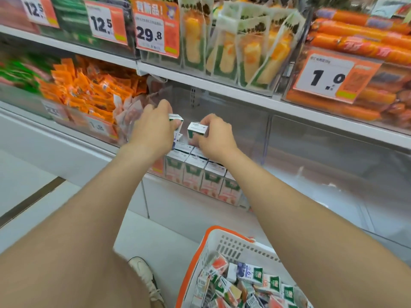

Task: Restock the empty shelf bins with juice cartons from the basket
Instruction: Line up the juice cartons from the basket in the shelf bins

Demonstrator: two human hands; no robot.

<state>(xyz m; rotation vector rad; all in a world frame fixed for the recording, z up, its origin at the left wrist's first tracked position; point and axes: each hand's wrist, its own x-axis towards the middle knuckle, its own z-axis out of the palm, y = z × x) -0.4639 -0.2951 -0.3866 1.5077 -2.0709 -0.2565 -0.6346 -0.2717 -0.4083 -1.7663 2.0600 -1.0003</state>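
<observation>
Both arms reach into a clear shelf bin (255, 130) on the middle shelf. My left hand (153, 127) grips a small white-and-green juice carton (176, 118) above the stocked rows. A second carton (197, 129) is held in my right hand (214, 138), just to the right of the first. Below them, juice cartons (195, 172) stand upright in rows at the bin's front. A white basket with an orange rim (211, 234) sits at the bottom, holding several loose cartons (249, 283).
To the right is a clear bin (333, 156) with nothing visible in it. Orange snack packets (89, 90) fill the bin on the left. The upper shelf holds corn packs (235, 54), sausages (360, 34) and price tags (155, 27). A shoe (144, 276) stands on the floor.
</observation>
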